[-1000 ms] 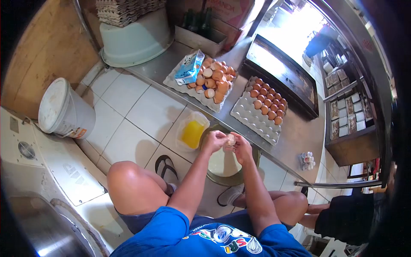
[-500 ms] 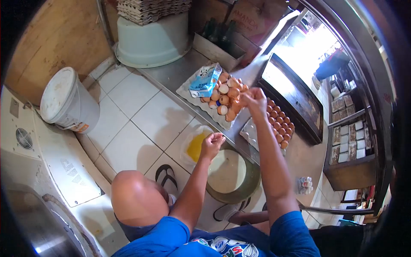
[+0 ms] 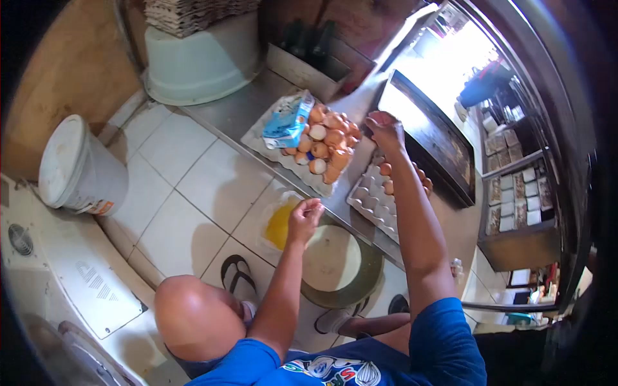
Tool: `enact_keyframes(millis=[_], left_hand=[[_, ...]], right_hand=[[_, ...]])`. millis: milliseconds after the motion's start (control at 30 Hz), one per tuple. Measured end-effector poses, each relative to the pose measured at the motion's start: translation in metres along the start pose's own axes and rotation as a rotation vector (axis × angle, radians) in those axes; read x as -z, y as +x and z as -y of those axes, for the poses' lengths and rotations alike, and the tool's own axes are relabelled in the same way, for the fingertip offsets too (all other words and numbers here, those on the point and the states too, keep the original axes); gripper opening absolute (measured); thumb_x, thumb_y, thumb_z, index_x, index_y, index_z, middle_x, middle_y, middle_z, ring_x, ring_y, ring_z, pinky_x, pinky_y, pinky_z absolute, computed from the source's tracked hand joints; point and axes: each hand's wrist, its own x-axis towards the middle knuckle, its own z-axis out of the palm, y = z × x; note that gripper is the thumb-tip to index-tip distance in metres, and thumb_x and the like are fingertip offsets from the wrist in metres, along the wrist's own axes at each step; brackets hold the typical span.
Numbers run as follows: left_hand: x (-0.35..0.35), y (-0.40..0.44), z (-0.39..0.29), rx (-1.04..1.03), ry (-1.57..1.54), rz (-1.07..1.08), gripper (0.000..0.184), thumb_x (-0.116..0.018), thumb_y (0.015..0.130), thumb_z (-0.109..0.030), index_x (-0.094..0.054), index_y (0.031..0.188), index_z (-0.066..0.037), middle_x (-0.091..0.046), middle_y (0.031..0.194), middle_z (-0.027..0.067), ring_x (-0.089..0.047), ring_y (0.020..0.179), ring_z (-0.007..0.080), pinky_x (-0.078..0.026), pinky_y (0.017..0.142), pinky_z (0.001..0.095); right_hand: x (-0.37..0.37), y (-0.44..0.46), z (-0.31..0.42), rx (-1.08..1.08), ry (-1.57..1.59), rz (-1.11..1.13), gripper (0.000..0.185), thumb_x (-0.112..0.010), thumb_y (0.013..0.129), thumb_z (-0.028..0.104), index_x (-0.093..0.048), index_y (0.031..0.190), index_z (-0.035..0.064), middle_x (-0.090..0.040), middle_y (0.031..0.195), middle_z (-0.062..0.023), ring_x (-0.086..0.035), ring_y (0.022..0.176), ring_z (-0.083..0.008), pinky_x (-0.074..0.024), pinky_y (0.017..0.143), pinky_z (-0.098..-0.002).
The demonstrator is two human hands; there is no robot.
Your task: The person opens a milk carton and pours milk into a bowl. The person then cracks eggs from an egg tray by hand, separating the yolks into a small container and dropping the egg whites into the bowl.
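Observation:
My left hand [image 3: 304,220] hovers above the metal basin [image 3: 375,273] and a plastic bag of yellow liquid [image 3: 279,226]. Its fingertips are pinched together; whatever they hold, if anything, is too small to make out. Pale batter-like liquid [image 3: 331,257] fills the basin, which stands on the floor between my feet. My right hand [image 3: 386,128] is raised beyond the trays, fingers loosely curled and apart, with nothing visible in them. To its left, broken eggshells [image 3: 335,138] and a blue carton [image 3: 288,122] heap on one egg tray [image 3: 257,136]. Brown eggs [image 3: 386,170] sit in a second tray [image 3: 371,201], partly behind my right forearm.
A dark-rimmed baking pan [image 3: 444,161] lies on the steel counter [image 3: 212,119]. An upturned pale tub [image 3: 199,64] carries stacked egg cartons [image 3: 193,14]. Bottles [image 3: 315,42] stand in a box. A lidded bucket [image 3: 84,167] is on the tiled floor at left.
My right hand has moved off the eggshells, away to the right and up, with its fingers loosening. My left hand keeps its pinch above the basin's edge. The view has shifted slightly.

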Motion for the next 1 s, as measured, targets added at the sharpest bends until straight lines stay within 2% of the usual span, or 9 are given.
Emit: enact_keyframes(millis=[133, 233, 333, 400, 567, 667, 767, 933, 1000], left_hand=[[0.002, -0.003, 0.009, -0.005, -0.027, 0.003, 0.024, -0.069, 0.084, -0.014, -0.067, 0.105, -0.003, -0.069, 0.089, 0.0054, -0.06, 0.073, 0.0133, -0.049, 0.069, 0.0251], [0.001, 0.0, 0.014, -0.042, 0.006, 0.012, 0.024, -0.069, 0.084, -0.014, -0.067, 0.105, -0.003, -0.069, 0.089, 0.0059, -0.06, 0.074, 0.0136, -0.05, 0.069, 0.0251], [-0.003, -0.001, 0.018, -0.054, 0.018, 0.025, 0.023, -0.068, 0.084, -0.014, -0.067, 0.105, -0.002, -0.069, 0.09, 0.0062, -0.061, 0.075, 0.014, -0.05, 0.07, 0.0253], [-0.003, -0.002, 0.02, -0.058, 0.031, 0.027, 0.023, -0.068, 0.085, -0.014, -0.067, 0.105, -0.002, -0.069, 0.09, 0.0064, -0.062, 0.076, 0.0141, -0.05, 0.07, 0.0254], [-0.007, -0.005, 0.019, -0.039, 0.109, 0.082, 0.023, -0.065, 0.088, -0.012, -0.065, 0.109, -0.002, -0.067, 0.094, 0.0044, -0.061, 0.081, 0.0106, -0.05, 0.076, 0.0226], [-0.006, -0.002, 0.018, -0.011, 0.059, 0.072, 0.023, -0.065, 0.088, -0.012, -0.066, 0.109, -0.004, -0.067, 0.093, 0.0033, -0.06, 0.081, 0.0102, -0.049, 0.074, 0.0223], [0.001, -0.004, 0.021, 0.02, 0.034, 0.051, 0.023, -0.065, 0.088, -0.013, -0.066, 0.109, -0.005, -0.066, 0.092, 0.0025, -0.06, 0.08, 0.0098, -0.048, 0.072, 0.0219], [-0.003, -0.003, 0.017, 0.034, 0.017, 0.042, 0.022, -0.065, 0.088, -0.016, -0.067, 0.109, -0.008, -0.066, 0.091, 0.0007, -0.06, 0.08, 0.0084, -0.045, 0.068, 0.0209], [-0.002, -0.007, 0.012, 0.028, 0.019, 0.046, 0.022, -0.065, 0.088, -0.018, -0.067, 0.108, -0.01, -0.066, 0.091, -0.0001, -0.059, 0.079, 0.0077, -0.044, 0.066, 0.0207]], right_hand=[[0.058, -0.036, -0.07, -0.091, -0.181, -0.095, 0.028, -0.069, 0.082, 0.031, -0.071, 0.097, 0.0077, -0.07, 0.097, -0.0049, -0.061, 0.066, -0.0192, -0.0519, 0.06, -0.0336], [0.062, -0.05, -0.147, -0.353, 0.139, 0.242, 0.034, -0.061, 0.084, 0.033, -0.068, 0.108, 0.0095, -0.066, 0.112, -0.0062, -0.064, 0.083, -0.0263, -0.0522, 0.067, -0.0414], [0.051, -0.102, -0.092, -0.195, -0.624, 0.287, 0.047, -0.061, 0.079, 0.027, -0.058, 0.123, 0.0123, -0.062, 0.115, -0.0091, -0.058, 0.101, -0.0305, -0.0503, 0.075, -0.0452], [0.047, -0.115, -0.088, -0.136, -0.868, 0.299, 0.052, -0.061, 0.077, 0.025, -0.054, 0.128, 0.0132, -0.061, 0.116, -0.0101, -0.056, 0.108, -0.0319, -0.0496, 0.077, -0.0465], [0.041, -0.127, -0.106, 0.038, -0.837, 0.137, 0.048, -0.069, 0.07, 0.018, -0.061, 0.117, 0.0122, -0.062, 0.109, -0.0102, -0.059, 0.097, -0.0295, -0.0505, 0.076, -0.0411], [0.048, -0.139, -0.091, -0.19, -0.432, -0.138, 0.043, -0.072, 0.069, 0.013, -0.062, 0.111, 0.0108, -0.063, 0.101, -0.008, -0.059, 0.089, -0.0252, -0.0499, 0.074, -0.0346], [0.041, -0.179, -0.055, -0.01, 0.098, -0.507, 0.032, -0.071, 0.075, 0.011, -0.062, 0.106, 0.0103, -0.064, 0.087, -0.0045, -0.057, 0.071, -0.0171, -0.0486, 0.064, -0.0274], [-0.015, -0.263, -0.045, -0.449, 0.478, -0.492, 0.026, -0.069, 0.084, 0.013, -0.063, 0.109, 0.009, -0.064, 0.086, -0.0054, -0.059, 0.071, -0.0129, -0.0497, 0.059, -0.0279], [-0.033, -0.288, -0.023, -0.429, 0.417, -0.544, 0.027, -0.069, 0.084, 0.013, -0.063, 0.11, 0.0079, -0.064, 0.087, -0.006, -0.059, 0.072, -0.0128, -0.0495, 0.059, -0.0273]])
